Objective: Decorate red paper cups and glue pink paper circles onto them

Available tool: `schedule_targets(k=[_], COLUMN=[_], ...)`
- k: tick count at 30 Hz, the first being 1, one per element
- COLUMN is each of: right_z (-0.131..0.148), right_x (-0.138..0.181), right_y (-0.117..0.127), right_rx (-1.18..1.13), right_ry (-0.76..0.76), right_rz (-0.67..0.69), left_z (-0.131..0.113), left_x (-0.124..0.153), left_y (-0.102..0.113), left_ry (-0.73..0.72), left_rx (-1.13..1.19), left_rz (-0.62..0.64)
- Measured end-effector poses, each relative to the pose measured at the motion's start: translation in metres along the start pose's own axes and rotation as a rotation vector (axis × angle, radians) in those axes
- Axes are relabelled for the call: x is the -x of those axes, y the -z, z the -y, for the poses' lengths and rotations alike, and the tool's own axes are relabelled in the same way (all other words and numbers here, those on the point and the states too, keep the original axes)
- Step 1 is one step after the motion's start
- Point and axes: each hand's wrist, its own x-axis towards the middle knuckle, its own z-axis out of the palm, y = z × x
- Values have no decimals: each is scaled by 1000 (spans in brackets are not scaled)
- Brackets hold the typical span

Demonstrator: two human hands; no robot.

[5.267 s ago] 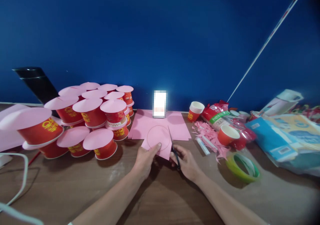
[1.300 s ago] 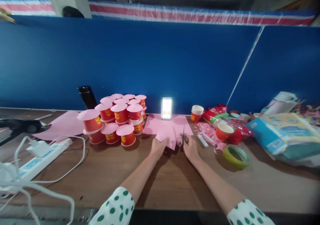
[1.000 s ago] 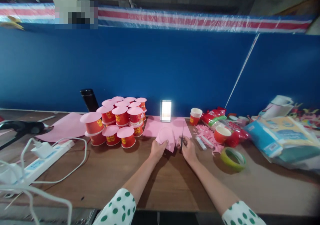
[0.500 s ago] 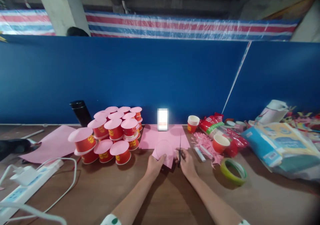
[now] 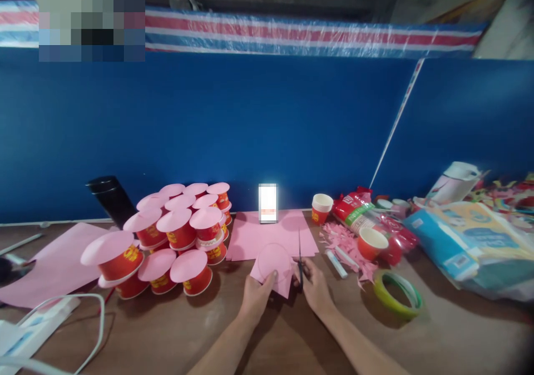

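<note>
My left hand (image 5: 257, 296) pinches the near edge of a small pink paper piece (image 5: 273, 265) with a circle drawn on it, held just above the wooden table (image 5: 258, 336). My right hand (image 5: 314, 286) grips black scissors (image 5: 300, 261) whose blades point away from me along the paper's right edge. A stack of pink sheets (image 5: 271, 236) lies just behind, against a lit phone (image 5: 267, 202) propped at the blue wall.
Several upturned red cups with pink paper discs (image 5: 175, 236) stand at the left, beside a black flask (image 5: 109, 197) and a pink sheet (image 5: 50, 264). At the right are red cups (image 5: 369, 243), pink scraps (image 5: 348, 238), a green tape roll (image 5: 398, 294), packets (image 5: 471, 236). A power strip (image 5: 29, 330) sits near left.
The view has swung about and now sits closer and higher. Both hands keep hold of the paper and the scissors; the paper has turned a little between the blades.
</note>
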Motion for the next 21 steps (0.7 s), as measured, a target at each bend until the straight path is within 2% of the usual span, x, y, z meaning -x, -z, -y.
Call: schedule_targets(k=[6,21], right_z=[-1,-2], right_x=[-1,-5], right_y=[0,-2], right_rx=[-5,-6], right_ry=[-5,-29], right_rz=[-9,-13], left_z=[-7,-1], left_x=[1,-5], left_y=[0,0], left_ry=[51,161], left_rx=[79,121], left_rz=[7,31])
